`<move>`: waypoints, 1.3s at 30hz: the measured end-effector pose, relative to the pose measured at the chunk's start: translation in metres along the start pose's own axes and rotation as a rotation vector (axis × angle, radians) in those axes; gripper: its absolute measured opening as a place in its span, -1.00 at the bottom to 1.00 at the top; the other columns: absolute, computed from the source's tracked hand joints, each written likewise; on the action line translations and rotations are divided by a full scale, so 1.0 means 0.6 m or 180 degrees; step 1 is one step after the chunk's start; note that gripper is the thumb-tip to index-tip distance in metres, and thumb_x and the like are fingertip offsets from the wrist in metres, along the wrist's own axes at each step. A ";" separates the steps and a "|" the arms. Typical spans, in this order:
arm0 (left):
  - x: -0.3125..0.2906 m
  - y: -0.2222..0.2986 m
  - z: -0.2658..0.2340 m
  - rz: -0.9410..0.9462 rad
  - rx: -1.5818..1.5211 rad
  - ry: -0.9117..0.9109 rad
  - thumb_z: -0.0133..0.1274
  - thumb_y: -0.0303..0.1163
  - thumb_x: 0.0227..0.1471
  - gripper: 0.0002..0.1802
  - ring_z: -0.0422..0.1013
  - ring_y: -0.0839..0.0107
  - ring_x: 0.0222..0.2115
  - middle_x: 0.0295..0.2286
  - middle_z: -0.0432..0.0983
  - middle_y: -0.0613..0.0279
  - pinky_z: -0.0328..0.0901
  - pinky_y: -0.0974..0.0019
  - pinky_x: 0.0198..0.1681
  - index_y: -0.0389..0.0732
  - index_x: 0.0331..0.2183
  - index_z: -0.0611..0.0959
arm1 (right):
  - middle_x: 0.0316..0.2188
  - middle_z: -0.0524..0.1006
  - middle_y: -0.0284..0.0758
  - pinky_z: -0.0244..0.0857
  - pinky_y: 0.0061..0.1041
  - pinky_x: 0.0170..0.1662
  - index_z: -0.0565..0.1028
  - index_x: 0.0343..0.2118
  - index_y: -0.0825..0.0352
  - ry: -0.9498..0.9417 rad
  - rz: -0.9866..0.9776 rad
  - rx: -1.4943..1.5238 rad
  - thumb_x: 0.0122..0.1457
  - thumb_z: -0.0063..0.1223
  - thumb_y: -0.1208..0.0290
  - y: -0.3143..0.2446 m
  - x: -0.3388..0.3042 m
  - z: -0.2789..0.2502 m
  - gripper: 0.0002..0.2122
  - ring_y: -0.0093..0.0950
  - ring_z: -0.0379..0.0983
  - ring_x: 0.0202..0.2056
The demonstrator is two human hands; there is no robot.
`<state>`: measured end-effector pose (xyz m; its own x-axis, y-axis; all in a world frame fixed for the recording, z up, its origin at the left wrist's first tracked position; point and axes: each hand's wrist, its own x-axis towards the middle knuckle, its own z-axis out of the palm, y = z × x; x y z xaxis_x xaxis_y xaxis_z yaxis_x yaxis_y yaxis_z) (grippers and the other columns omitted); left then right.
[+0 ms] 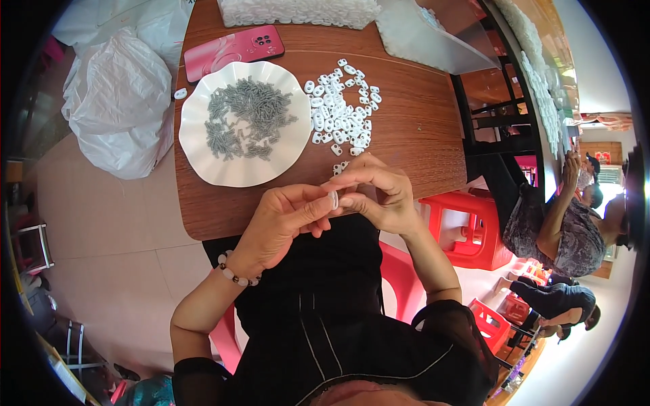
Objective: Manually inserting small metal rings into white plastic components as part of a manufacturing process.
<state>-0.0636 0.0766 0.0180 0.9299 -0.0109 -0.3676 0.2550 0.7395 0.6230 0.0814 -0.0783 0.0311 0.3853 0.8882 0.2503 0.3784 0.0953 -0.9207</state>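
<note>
Just past the table's near edge, my left hand (288, 215) pinches a small white plastic piece (334, 199) between thumb and fingertips. My right hand (380, 193) meets it there, its thumb and index finger closed beside the same piece. Whether the right fingertips also hold some smaller part is hidden. Beyond the hands lies a loose pile of white oval plastic pieces with two holes (345, 115). To its left, a white plate with a wavy rim (196, 159) carries a heap of small grey pins (250, 115).
A pink phone (233, 53) lies behind the plate on the brown wooden table (413, 128). White packed material (298, 12) sits at the far edge. A white plastic bag (122, 101) stands left. Red stools (467, 230) and a person in a patterned shirt (562, 237) are to the right.
</note>
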 end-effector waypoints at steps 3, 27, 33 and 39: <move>0.000 -0.004 0.000 0.0252 0.0170 0.0114 0.12 -0.33 0.10 -0.76 0.43 0.62 -0.47 -0.45 0.54 0.28 0.32 0.55 -0.41 -0.28 -0.23 0.61 | -0.33 0.59 -0.26 0.38 -0.54 -0.24 0.54 -0.16 0.43 -0.0013 0.0089 0.0116 0.01 0.22 0.62 -0.006 -0.004 0.007 -0.72 -0.54 0.44 -0.31; 0.004 -0.010 0.006 0.0334 0.0694 0.0305 0.06 -0.32 0.14 -0.74 0.33 0.69 -0.53 -0.47 0.49 0.36 0.24 0.59 -0.47 -0.30 -0.20 0.59 | -0.45 0.52 -0.30 0.32 -0.40 -0.32 0.60 -0.35 0.29 0.0352 0.0386 -0.2019 -0.05 0.20 0.58 0.019 -0.010 -0.040 -0.84 -0.33 0.40 -0.34; 0.002 -0.006 0.008 0.0416 0.0661 0.0340 0.08 -0.33 0.13 -0.72 0.34 0.68 -0.53 -0.47 0.49 0.34 0.25 0.59 -0.47 -0.34 -0.20 0.58 | -0.43 0.48 -0.39 0.34 -0.39 -0.30 0.60 -0.31 0.20 0.0052 0.0087 -0.2564 -0.05 0.23 0.45 0.024 0.002 -0.013 -0.81 -0.33 0.38 -0.30; 0.001 -0.003 0.008 0.0456 0.0649 0.0336 0.08 -0.35 0.12 -0.73 0.35 0.67 -0.53 -0.47 0.50 0.34 0.26 0.58 -0.47 -0.36 -0.21 0.59 | -0.38 0.47 -0.36 0.33 -0.35 -0.22 0.56 -0.33 0.22 -0.0232 0.0267 -0.2520 -0.04 0.20 0.50 0.016 0.019 -0.014 -0.84 -0.30 0.35 -0.25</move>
<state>-0.0625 0.0720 0.0198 0.9303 0.1623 -0.3291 0.1808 0.5776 0.7961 0.0963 -0.0712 0.0276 0.3933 0.9080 0.1441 0.8463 -0.2963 -0.4428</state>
